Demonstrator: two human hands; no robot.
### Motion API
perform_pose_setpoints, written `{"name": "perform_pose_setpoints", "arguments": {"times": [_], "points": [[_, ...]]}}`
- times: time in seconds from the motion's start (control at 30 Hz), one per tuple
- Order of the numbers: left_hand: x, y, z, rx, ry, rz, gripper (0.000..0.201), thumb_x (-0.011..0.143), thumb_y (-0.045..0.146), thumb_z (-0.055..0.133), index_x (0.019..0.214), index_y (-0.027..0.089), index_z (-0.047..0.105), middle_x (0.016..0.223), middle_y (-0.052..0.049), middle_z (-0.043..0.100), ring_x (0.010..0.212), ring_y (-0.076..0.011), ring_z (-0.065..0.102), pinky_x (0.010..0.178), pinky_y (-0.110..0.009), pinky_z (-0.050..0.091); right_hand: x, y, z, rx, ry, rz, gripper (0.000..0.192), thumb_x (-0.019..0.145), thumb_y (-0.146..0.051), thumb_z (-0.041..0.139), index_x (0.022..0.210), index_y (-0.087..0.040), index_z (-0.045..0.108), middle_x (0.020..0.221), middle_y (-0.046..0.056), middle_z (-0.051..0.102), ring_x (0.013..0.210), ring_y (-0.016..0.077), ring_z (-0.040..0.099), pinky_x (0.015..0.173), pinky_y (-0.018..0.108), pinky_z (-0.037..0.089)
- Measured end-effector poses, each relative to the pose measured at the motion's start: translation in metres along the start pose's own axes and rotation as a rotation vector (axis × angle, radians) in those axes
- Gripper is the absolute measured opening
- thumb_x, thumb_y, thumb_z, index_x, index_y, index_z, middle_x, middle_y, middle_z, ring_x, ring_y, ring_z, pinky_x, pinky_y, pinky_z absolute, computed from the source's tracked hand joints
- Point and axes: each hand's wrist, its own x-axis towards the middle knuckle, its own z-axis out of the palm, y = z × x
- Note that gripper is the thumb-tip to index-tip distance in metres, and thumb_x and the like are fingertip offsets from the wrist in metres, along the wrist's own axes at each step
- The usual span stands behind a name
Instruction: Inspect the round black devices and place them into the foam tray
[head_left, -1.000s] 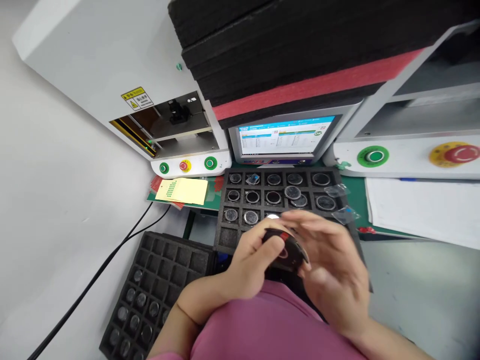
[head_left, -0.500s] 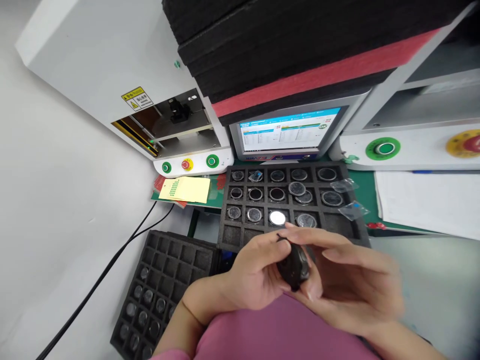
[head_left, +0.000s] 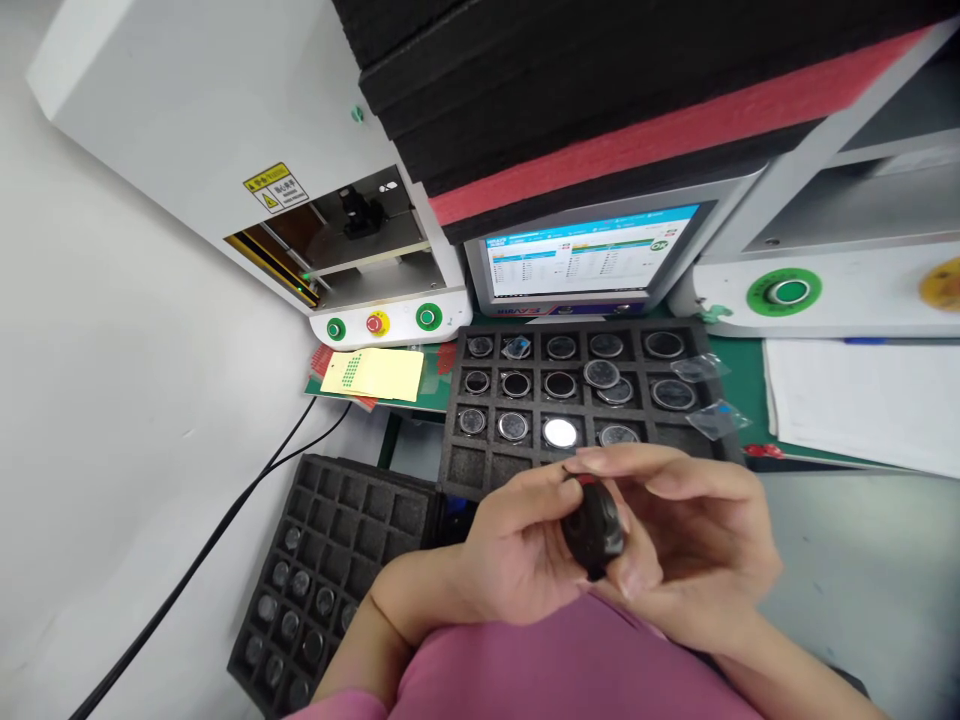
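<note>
A small round black part (head_left: 593, 528) with a red spot at its top is held between both my hands, close to my body. My left hand (head_left: 517, 545) grips it from the left with thumb and fingers. My right hand (head_left: 686, 540) cups it from the right, fingers curled over its top and front. Just beyond the hands lies a black foam tray (head_left: 457, 470) whose cells hold several round ring-like parts; one cell holds a bright shiny disc (head_left: 559, 433).
A second black foam tray (head_left: 330, 520) with several round parts sits lower left. Behind are a white machine (head_left: 375, 325) with green and red buttons, a lit monitor (head_left: 592, 260), another white machine (head_left: 787, 292) at right, yellow sticker sheets (head_left: 375, 373), black cables (head_left: 225, 530) and stacked black foam overhead.
The black part has turned in my hands from showing a red-marked face to edge-on. My right hand has steadied and closed around it. The view shifted slightly.
</note>
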Motion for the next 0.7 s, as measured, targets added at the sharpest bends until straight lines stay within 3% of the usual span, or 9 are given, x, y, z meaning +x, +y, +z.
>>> {"name": "perform_pose_setpoints", "arguments": {"times": [0.07,0.2,0.33,0.5,0.7], "points": [[0.000,0.000,0.001,-0.009,0.038,-0.022,0.032,0.080,0.046,0.060,0.071,0.015,0.057,0.048,0.001,0.047,0.050,-0.0125,0.043,0.053,-0.027,0.031,0.000,0.004,-0.001,-0.001,-0.018,-0.043,0.038,0.073,-0.023,0.084,0.104,-0.028,0.062,0.101,0.004,0.073,0.092,0.0185,0.072,0.082,0.030,0.062],[-0.003,0.004,0.006,-0.058,0.110,-0.058,0.033,0.081,0.045,0.058,0.069,0.015,0.058,0.049,0.001,0.048,0.048,-0.0102,0.039,0.056,-0.026,0.030,-0.003,0.014,-0.002,0.014,-0.089,-0.163,0.032,0.080,-0.016,0.077,0.103,-0.022,0.056,0.107,0.006,0.072,0.104,0.0165,0.069,0.099,0.030,0.055],[-0.006,0.007,0.010,-0.138,0.117,-0.041,0.029,0.082,0.039,0.060,0.065,0.015,0.056,0.049,0.002,0.049,0.046,-0.0086,0.036,0.056,-0.025,0.028,-0.005,0.018,0.000,0.009,-0.128,-0.172,0.029,0.081,-0.015,0.075,0.095,-0.023,0.051,0.104,0.005,0.071,0.108,0.0163,0.067,0.108,0.035,0.049],[-0.006,0.005,0.010,-0.175,0.156,-0.038,0.032,0.079,0.040,0.062,0.060,0.014,0.056,0.045,0.002,0.044,0.048,-0.0101,0.038,0.056,-0.026,0.029,-0.005,0.018,0.002,-0.014,-0.161,-0.192,0.026,0.085,-0.017,0.072,0.094,-0.022,0.049,0.106,0.006,0.071,0.111,0.0146,0.066,0.109,0.032,0.047],[0.001,-0.002,0.005,-0.143,0.116,-0.045,0.034,0.079,0.043,0.065,0.063,0.014,0.058,0.046,0.002,0.043,0.049,-0.0107,0.039,0.063,-0.028,0.038,-0.010,0.021,-0.006,-0.068,-0.131,-0.216,0.030,0.086,-0.016,0.070,0.104,-0.022,0.048,0.111,0.008,0.068,0.115,0.0151,0.063,0.111,0.034,0.045]]}}
